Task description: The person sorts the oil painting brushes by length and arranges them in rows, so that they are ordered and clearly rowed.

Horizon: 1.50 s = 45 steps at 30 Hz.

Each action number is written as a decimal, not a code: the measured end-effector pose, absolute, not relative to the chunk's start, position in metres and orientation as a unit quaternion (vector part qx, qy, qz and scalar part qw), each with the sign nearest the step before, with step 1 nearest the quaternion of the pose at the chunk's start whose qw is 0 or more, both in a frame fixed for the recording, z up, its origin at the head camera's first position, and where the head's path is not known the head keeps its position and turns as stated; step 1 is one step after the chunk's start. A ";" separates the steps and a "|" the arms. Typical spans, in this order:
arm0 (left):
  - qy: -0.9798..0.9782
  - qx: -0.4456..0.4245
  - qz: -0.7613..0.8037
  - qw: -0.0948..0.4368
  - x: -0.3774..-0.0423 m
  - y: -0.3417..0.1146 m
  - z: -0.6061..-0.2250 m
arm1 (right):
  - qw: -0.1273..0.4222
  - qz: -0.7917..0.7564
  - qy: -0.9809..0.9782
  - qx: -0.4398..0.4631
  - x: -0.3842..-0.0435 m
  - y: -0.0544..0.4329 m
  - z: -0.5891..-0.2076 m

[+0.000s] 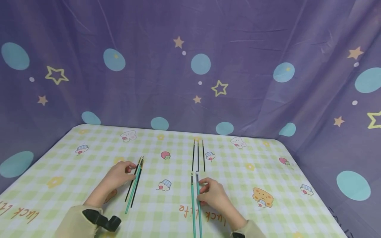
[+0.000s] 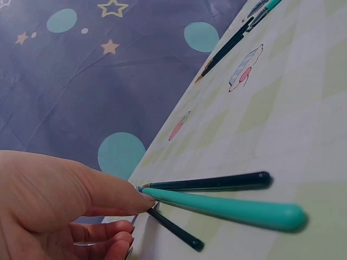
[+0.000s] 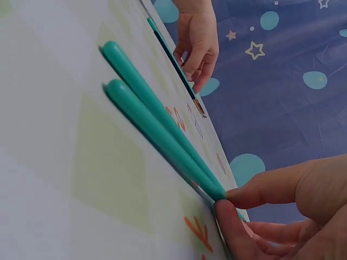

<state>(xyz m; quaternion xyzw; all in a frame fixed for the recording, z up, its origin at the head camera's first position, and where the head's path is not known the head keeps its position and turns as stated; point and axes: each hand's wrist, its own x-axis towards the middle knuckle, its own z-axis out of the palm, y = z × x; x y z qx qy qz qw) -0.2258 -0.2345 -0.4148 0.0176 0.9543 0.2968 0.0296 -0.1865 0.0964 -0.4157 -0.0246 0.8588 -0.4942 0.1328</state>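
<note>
On the left of the table, my left hand (image 1: 120, 175) pinches a teal paintbrush (image 1: 130, 198) near its bristle end. Two black paintbrushes, one on the left (image 1: 129, 189) and one on the right (image 1: 135, 191), lie close beside it. In the left wrist view my thumb (image 2: 122, 195) covers part of this group. My right hand (image 1: 215, 194) holds a teal paintbrush (image 1: 199, 211) at the centre between thumb and forefinger. Parallel to it, just to its left, lies another teal paintbrush (image 1: 193, 205). Their handle ends (image 3: 116, 89) show in the right wrist view.
Three thin black paintbrushes (image 1: 198, 155) lie in a row beyond the central teal pair, bristles pointing away. A green-checked cloth (image 1: 232, 175) with cartoon prints covers the table. Behind it hangs a purple curtain (image 1: 244, 92) with stars and teal dots.
</note>
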 end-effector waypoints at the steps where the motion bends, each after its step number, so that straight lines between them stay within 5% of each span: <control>1: 0.954 0.018 0.298 0.030 -0.226 -0.235 -0.414 | 0.132 -0.494 0.859 -0.024 -0.186 0.096 -0.416; 23: 0.950 0.010 0.309 0.036 -0.224 -0.233 -0.409 | 0.100 -0.508 0.854 -0.045 -0.193 0.086 -0.406; 45: 0.951 0.032 0.308 0.027 -0.226 -0.236 -0.413 | 0.091 -0.515 0.847 -0.098 -0.219 -0.011 -0.397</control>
